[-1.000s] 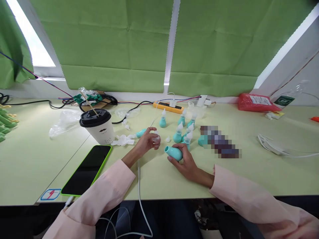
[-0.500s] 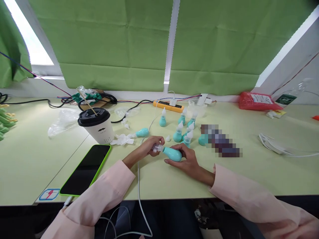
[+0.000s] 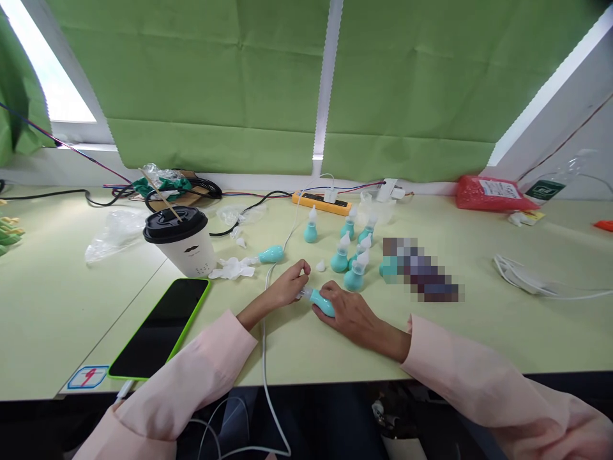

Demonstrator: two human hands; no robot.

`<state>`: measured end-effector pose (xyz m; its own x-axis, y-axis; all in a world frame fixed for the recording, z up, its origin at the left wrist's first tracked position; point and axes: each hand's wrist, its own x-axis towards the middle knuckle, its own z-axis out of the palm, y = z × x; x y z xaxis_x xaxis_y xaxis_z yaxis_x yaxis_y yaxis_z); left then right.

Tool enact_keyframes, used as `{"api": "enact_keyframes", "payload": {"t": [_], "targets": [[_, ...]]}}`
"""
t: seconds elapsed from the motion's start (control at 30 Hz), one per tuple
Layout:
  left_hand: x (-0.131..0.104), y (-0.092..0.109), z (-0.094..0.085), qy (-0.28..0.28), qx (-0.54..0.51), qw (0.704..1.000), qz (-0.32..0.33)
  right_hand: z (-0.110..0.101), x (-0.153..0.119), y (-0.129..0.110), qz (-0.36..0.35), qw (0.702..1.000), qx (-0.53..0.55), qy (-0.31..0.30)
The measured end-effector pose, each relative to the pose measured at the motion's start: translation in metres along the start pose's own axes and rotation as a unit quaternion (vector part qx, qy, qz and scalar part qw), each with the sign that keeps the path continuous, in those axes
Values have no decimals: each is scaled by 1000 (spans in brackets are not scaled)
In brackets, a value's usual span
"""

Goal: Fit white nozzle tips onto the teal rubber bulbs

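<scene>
My left hand (image 3: 290, 284) is closed on a clear plastic connector (image 3: 305, 292), mostly hidden by its fingers. Its other end meets the neck of a turquoise squeeze bulb (image 3: 322, 303). Around that bulb, my right hand (image 3: 352, 313) wraps thumb and fingers, its back turned up. Just behind the hands lies a small white nozzle tip (image 3: 320, 265). Several bulb nasal aspirators stand upright further back, among them one aspirator (image 3: 354, 276) close to my right hand. Another turquoise bulb (image 3: 271, 254) lies on its side to the left, by white nozzle pieces (image 3: 234, 268).
A lidded paper cup (image 3: 184, 246) with a stick in it and a phone (image 3: 163, 329) are at left. A white cable (image 3: 264, 345) runs under my left wrist and over the table edge. At the back are an orange power strip (image 3: 322, 203) and a red package (image 3: 493, 193).
My right hand has rolled over the bulb, so its back now faces up and it covers more of the bulb. The bulb and connector have shifted slightly. My left hand keeps its hold.
</scene>
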<state>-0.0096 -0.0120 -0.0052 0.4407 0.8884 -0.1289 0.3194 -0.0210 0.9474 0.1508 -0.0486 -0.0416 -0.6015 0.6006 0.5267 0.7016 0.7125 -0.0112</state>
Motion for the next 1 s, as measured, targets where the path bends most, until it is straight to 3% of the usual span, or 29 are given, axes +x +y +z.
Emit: {"api": "enact_keyframes", "payload": {"t": [0.1,0.23,0.47,0.6,0.8,1.0], "targets": [[-2,-1,0,24,64,996,60,-2,2,-1,16,1000,22,-6],[-4,1,0,37,112,986,118,-9,6,-1,82,986,140,-35],[-7,4,3,45,173,969,171,-24,12,-2,172,918,348,-79],[-11,5,5,51,224,953,196,-29,15,-3,221,848,470,-106],[-15,7,7,71,256,938,221,-35,21,1,300,681,634,-211],[-19,9,8,67,327,906,261,-32,22,5,322,582,703,-252]]}}
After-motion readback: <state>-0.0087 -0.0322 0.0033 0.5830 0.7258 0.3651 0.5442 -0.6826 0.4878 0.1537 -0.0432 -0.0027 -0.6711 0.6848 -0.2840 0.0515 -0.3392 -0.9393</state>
